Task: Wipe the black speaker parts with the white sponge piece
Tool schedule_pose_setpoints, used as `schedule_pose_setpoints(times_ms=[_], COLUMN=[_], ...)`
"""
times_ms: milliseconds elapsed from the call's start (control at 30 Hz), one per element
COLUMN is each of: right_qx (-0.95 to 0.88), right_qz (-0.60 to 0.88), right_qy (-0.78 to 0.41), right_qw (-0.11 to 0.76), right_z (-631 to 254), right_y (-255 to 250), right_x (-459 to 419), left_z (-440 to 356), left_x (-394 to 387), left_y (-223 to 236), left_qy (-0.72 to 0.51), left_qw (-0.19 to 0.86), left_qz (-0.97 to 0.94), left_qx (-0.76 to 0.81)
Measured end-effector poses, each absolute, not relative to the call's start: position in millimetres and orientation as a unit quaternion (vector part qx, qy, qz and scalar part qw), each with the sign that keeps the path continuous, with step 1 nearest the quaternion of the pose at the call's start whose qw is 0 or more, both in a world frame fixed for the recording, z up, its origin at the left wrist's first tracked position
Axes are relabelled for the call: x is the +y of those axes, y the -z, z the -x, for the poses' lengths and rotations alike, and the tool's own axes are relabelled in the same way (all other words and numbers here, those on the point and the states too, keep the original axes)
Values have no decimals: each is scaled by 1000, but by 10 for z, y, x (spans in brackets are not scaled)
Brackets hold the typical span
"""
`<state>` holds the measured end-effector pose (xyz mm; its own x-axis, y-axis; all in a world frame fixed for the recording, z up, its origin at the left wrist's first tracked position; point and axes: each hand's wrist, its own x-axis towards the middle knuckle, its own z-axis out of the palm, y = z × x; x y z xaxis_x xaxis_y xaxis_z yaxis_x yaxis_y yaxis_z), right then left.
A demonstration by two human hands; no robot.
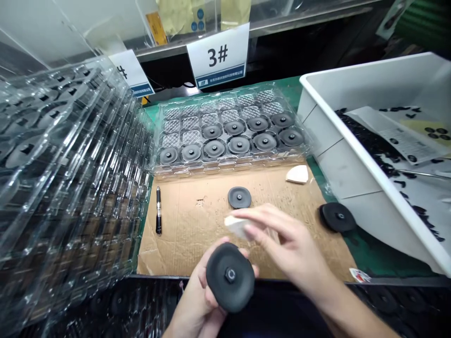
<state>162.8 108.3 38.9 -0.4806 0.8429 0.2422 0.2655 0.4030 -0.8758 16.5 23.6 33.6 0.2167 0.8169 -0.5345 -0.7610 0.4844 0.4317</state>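
Black rubber disc (225, 281) gripped face-up in the left hand (199, 300), fingers clamped around its edge. The right hand (287, 239) pinches a white foam pad (235, 226) just above it, not touching — beyond, a second disc (239, 197) on a cardboard sheet (183, 234), then a clear blister tray (225, 166).

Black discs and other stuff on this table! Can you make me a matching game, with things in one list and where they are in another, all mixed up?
Things:
1. the pen
2. the white pad
3. the black disc
4. the white plastic bin

Places:
A. held in the left hand
B. beside the cardboard sheet, on its right
C. lying on the cardboard sheet
D. pinched in the right hand

Right pairs: 1-C, 2-D, 3-A, 4-B
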Motion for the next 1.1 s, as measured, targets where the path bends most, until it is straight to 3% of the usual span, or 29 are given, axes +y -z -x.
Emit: schedule_pose_setpoints(times_ms=[100, 267, 600, 733, 833, 933, 1000, 1100], right_qx=[-718, -728, -715, -687, -726, -766, -768, -761], right_qz=[440, 493, 564, 532, 411, 333, 339, 347], right_qy=[-453, -414, -366, -420, -432, -484, -481, -407], right_qw=[292, 237, 190, 261, 342, 261, 253, 368], right_z=[-1787, -1896, -1976, -1757, -1519, -1366, -1317, -1317], right_y=[-74, 342, 340, -119, -485, -644, -633, -576], right_x=[1080, 793, 659, 770, 819, 848, 843, 780], left_z=[-117, -86, -108, -187, -229, -227, -223, -216], left_x=[232, 247, 295, 270, 235, 213, 210, 206], left_y=[-340, -167, -85, -97, -111, -143, -175, -218], left_qy=[-522, -552, -581, -601, -603, -598, -601, -588], left_qw=[778, 759, 736, 709, 689, 669, 664, 691], left_qz=[-24, 12, 89, 50, 25, 22, 8, -18], left_qx=[349, 345, 338, 364, 402, 440, 445, 420])
